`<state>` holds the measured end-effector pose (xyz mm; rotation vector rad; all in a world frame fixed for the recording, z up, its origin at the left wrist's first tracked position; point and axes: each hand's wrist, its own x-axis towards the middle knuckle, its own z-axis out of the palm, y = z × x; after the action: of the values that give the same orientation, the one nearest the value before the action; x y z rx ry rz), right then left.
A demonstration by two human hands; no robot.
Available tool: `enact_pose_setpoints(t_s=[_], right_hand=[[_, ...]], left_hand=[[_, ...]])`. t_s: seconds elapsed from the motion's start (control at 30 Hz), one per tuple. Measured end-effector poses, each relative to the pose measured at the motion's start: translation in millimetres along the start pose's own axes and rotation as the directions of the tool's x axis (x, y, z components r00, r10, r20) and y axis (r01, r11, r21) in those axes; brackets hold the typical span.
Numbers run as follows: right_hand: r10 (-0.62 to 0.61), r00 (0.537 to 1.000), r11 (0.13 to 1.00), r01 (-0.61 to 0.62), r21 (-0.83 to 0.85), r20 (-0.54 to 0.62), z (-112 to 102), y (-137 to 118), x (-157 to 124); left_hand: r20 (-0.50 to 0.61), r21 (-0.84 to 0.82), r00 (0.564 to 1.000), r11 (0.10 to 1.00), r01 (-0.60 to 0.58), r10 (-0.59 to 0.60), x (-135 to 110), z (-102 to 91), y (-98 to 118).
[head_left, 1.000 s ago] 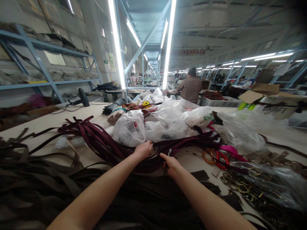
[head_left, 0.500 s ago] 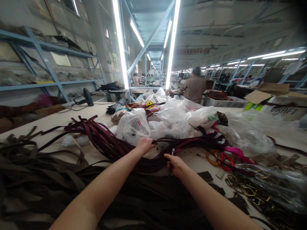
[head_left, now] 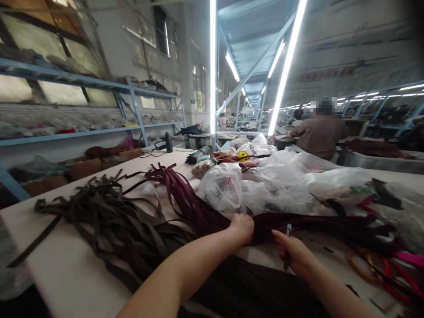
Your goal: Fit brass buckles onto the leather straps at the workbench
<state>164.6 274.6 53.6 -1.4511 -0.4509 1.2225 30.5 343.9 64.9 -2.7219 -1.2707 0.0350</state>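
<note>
My left hand (head_left: 242, 228) is closed at the middle of a long bundle of maroon straps (head_left: 195, 207), its fingertips mostly hidden behind the knuckles. To its right, my right hand (head_left: 294, 252) grips a slim dark tool with a pale grey tip (head_left: 289, 229). It could be a pen or a small cutter; I cannot tell which. The index finger of that hand points toward the maroon bundle without clearly touching it. Under my forearms spreads a heap of dark olive-brown straps (head_left: 132, 229), reaching to the table's left side.
Clear plastic bags (head_left: 221, 185) are piled behind the straps. Orange and red rings (head_left: 364, 265) lie at the right. A heat-gun-shaped device (head_left: 168, 142) stands at the table's far edge. Blue shelving (head_left: 132, 106) lines the left wall. Beyond the table a person (head_left: 321, 130) faces away.
My view has turned left, so the scene sits further right and more olive-brown straps show. My left hand has closed lower over the maroon bundle; the right still holds the slim tool.
</note>
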Motion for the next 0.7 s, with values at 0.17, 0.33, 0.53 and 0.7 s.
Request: enact_pose_setpoints(t_s=[0.17,0.33,0.53,0.7], right_hand=[[0.02,0.998,0.993,-0.026,0.118,0.055,-15.0,-12.4,-49.9],[-0.12,0.989,0.984,0.107,0.145,0.084,-26.0,-9.0,-101.6],[-0.44,0.896,0.897,0.442,-0.014,0.064,-80.0,3.6,-191.0],[-0.488,0.867,0.86,0.458,-0.223,-0.1,-150.0,38.1,-250.0]], left_hand=[[-0.08,-0.003,0.996,0.999,0.046,-0.046,14.1,-10.0,-3.6],[-0.133,-0.052,0.991,0.999,-0.01,0.003,9.4,-7.5,-15.3],[-0.292,-0.032,0.955,0.997,-0.066,0.054,-60.8,-43.9,-7.6],[-0.35,-0.18,0.893,0.915,-0.361,0.284,-171.3,-65.4,52.7]])
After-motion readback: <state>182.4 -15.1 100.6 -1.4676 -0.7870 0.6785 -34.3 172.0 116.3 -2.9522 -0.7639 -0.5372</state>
